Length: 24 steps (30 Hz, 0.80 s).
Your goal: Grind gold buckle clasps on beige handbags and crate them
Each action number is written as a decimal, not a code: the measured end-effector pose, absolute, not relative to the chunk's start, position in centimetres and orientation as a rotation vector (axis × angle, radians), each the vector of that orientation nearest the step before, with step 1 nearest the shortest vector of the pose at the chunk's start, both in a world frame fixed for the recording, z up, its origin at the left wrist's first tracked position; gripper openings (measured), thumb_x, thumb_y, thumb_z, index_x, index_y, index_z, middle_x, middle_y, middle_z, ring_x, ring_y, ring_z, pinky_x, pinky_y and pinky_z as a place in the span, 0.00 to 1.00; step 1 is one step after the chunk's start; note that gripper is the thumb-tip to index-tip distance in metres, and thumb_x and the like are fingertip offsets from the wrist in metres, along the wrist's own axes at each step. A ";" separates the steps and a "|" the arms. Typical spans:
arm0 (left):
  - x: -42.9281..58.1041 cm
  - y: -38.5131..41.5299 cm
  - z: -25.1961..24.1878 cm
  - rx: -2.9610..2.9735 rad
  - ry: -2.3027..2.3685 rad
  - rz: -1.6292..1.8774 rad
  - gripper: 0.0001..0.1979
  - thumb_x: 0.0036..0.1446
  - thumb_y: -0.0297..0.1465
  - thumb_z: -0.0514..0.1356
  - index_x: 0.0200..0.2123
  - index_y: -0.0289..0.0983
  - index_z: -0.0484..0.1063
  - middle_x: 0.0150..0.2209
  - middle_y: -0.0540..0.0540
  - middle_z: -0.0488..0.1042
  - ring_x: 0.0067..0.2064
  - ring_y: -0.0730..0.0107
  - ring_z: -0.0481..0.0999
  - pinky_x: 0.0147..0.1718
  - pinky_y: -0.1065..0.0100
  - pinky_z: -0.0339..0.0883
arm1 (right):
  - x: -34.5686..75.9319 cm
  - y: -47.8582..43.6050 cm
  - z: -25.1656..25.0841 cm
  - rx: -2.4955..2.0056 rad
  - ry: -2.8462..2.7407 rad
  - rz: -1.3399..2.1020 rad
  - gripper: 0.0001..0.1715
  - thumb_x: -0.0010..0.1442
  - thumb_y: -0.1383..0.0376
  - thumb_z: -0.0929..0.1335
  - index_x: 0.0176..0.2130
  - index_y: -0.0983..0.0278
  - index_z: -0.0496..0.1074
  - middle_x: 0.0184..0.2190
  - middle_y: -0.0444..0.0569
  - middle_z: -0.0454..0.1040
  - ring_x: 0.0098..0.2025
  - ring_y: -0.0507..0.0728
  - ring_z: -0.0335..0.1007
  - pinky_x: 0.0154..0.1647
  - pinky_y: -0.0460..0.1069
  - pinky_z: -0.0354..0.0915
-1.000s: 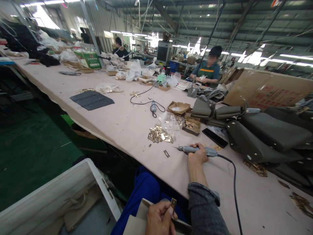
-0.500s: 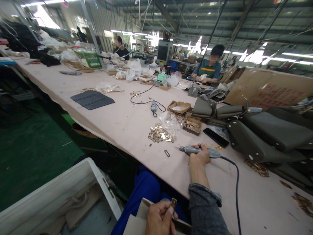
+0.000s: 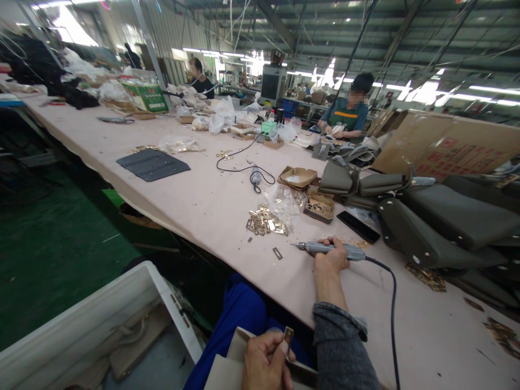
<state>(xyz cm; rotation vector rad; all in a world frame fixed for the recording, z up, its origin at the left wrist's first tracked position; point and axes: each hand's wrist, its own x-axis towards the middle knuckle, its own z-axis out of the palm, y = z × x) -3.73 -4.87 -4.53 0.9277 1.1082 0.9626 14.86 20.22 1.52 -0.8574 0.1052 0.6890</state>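
My right hand [image 3: 333,261] is wrapped round a grey electric screwdriver [image 3: 316,248], whose tip points left just above or on the table; its black cord runs down at the right. Low in the view, my left hand [image 3: 266,360] pinches a small gold-coloured metal plate [image 3: 288,335] between thumb and fingers. Below that hand lies a beige leather-like piece [image 3: 221,374] on my lap, partly hidden by the hand. A flat metal frame [image 3: 277,253] rests left of the screwdriver's tip. Beyond it is a pile of gold metal frames [image 3: 266,223].
A box of small gold parts [image 3: 319,208] and a black phone [image 3: 358,227] lie behind my right hand. Dark olive bags [image 3: 459,216] are heaped at right. A white bin [image 3: 162,292] stands at lower left. Across the table sits a co-worker [image 3: 347,116].
Both hands keep their grips and places almost unchanged. The co-worker across the table has shifted their hands slightly.
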 end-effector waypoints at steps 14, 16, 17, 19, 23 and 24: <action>-3.7 -4.5 -0.5 0.844 1.110 0.944 0.19 0.59 0.44 0.62 0.36 0.30 0.77 0.24 0.42 0.79 0.23 0.66 0.80 0.24 0.71 0.72 | 15.4 11.3 8.6 -0.810 -0.168 0.731 0.11 0.51 0.73 0.70 0.31 0.64 0.62 0.27 0.40 0.66 0.23 0.46 0.60 0.29 0.46 0.71; -3.7 -4.5 -0.5 0.821 1.092 0.945 0.17 0.59 0.40 0.61 0.37 0.29 0.77 0.29 0.40 0.81 0.25 0.65 0.82 0.25 0.71 0.74 | 15.0 7.6 9.5 -0.795 -0.313 0.739 0.12 0.51 0.72 0.71 0.32 0.64 0.63 0.27 0.40 0.66 0.23 0.47 0.60 0.30 0.47 0.70; -3.6 -4.6 -0.7 0.805 1.088 0.945 0.17 0.59 0.39 0.61 0.38 0.29 0.77 0.31 0.39 0.81 0.25 0.65 0.82 0.25 0.71 0.74 | 14.5 5.7 9.8 -0.794 -0.370 0.744 0.13 0.51 0.71 0.71 0.33 0.63 0.63 0.26 0.39 0.65 0.23 0.47 0.60 0.30 0.47 0.70; -3.5 -4.9 -1.1 0.779 1.086 0.942 0.15 0.59 0.37 0.60 0.39 0.29 0.77 0.35 0.38 0.81 0.26 0.65 0.83 0.24 0.72 0.75 | 13.2 2.1 10.1 -0.821 -0.417 0.751 0.14 0.50 0.72 0.72 0.34 0.63 0.65 0.25 0.39 0.65 0.23 0.48 0.60 0.30 0.48 0.69; -3.4 -5.3 -1.4 0.758 1.079 0.956 0.14 0.58 0.35 0.61 0.39 0.29 0.77 0.34 0.39 0.81 0.27 0.64 0.84 0.24 0.72 0.76 | 10.4 -3.2 9.2 -0.906 -0.458 0.729 0.12 0.52 0.71 0.73 0.35 0.64 0.67 0.24 0.39 0.66 0.23 0.48 0.61 0.30 0.48 0.68; -3.4 -5.3 -1.4 0.754 1.071 0.959 0.14 0.58 0.35 0.61 0.39 0.29 0.77 0.33 0.39 0.81 0.26 0.64 0.84 0.24 0.71 0.76 | 9.8 -4.0 8.9 -0.920 -0.475 0.715 0.11 0.53 0.71 0.73 0.35 0.64 0.68 0.24 0.39 0.66 0.23 0.49 0.61 0.30 0.48 0.67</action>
